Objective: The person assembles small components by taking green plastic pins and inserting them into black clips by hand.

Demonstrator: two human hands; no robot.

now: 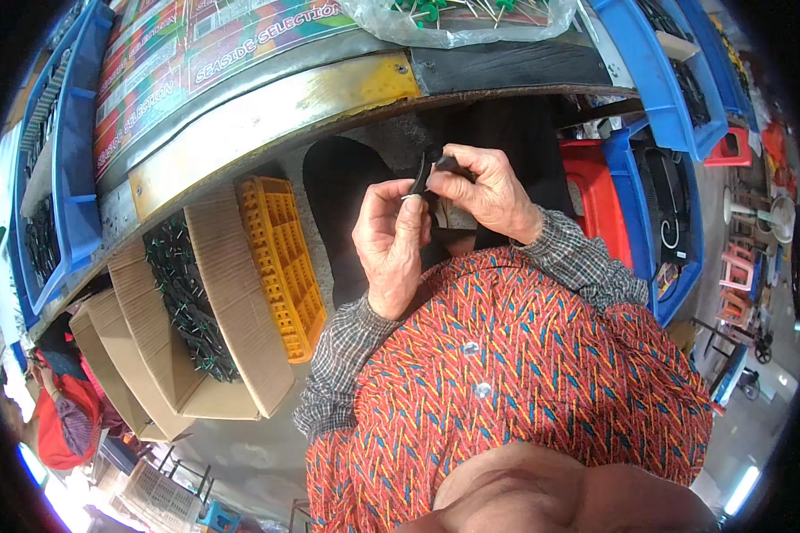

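Note:
Just in front of my body, below the table edge, my two hands meet with their fingertips close together. My left hand (389, 242) pinches a slim black piece (420, 179) between thumb and fingers, with a small white bit showing by the thumb tip. From the right, my right hand (493, 188) is closed on a short dark piece (453, 165), its end against or very near the slim one. Whether the two pieces are joined I cannot tell. The fingers hide much of both, so their exact kind stays unclear.
Ahead runs a metal-edged table (284, 124) bearing a plastic bag (471, 34) of green-headed sticks. Blue crates (84, 169) of black parts flank it. Lower left stand a carton (231, 293) of black and green pieces and a yellow crate (284, 258). Another person (67, 417) works far left.

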